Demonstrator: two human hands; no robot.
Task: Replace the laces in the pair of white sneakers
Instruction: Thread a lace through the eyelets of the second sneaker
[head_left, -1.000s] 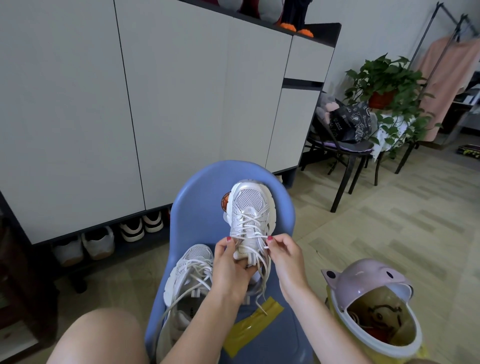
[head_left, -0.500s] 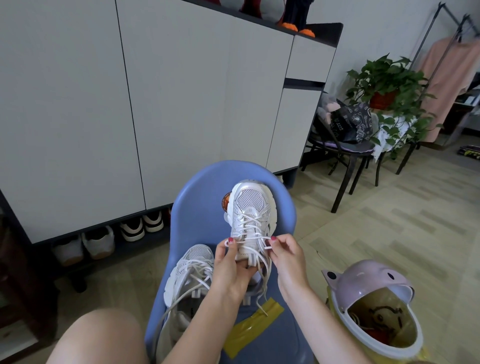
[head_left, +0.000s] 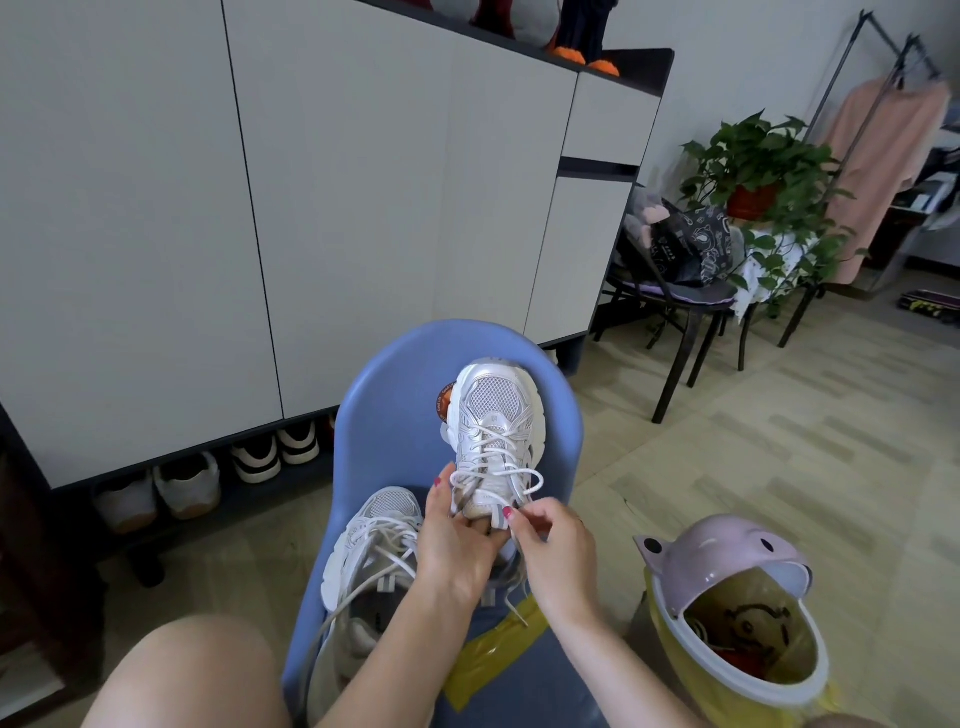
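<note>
Lace loop now standing slack across the upper eyelets of the propped sneaker

At frame centre we see the right hand (head_left: 558, 545) pinching the white lace (head_left: 498, 475), which half a second ago lay flat and now bows into 1 loose loop over the tongue; the left hand (head_left: 457, 540) grips the propped sneaker (head_left: 493, 421) by its collar against the blue chair (head_left: 395, 395); the 2nd sneaker (head_left: 371, 545) lies lower left, laces trailing; we judge the top row is being loosened, so unlacing has barely begun.
</note>
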